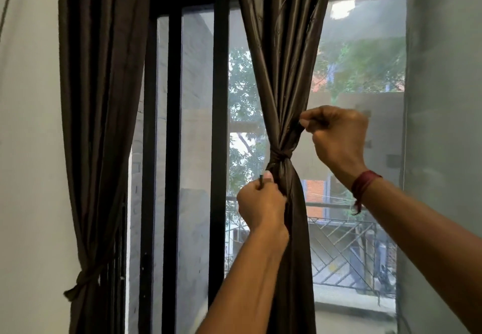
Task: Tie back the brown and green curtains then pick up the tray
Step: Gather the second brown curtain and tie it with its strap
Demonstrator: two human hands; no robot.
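The brown curtain (284,59) hangs between the two hands, its long axis running top to bottom from the upper edge of the view to the lower one. It is wide at the top and narrows to a tight waist. Below the waist it spreads again and drops behind the left forearm. At the waist a tie band (280,156) of the same brown cloth circles the curtain crosswise and is knotted. One end of the band runs up and to the right, the other down and to the left.

The right hand (339,135) is above and to the right of the knot, fingers curled in a fist and pinching the upper end of the band. The left hand (260,208) is just below the knot against the curtain's left edge, also clenched. Its thumb presses a short dark end of the band against the fingers. A red thread bracelet (363,182) sits on the right wrist.

Well to the left of the left hand a second brown curtain (101,98) hangs upright, gathered low down by its own tie (83,279). Between the two curtains stand the black window frame bars (220,125). Beyond the hands, through the screen, a balcony railing (339,242) and trees show. To the right of the right hand is a pale grey-green surface (443,125); I cannot tell whether it is cloth or wall.
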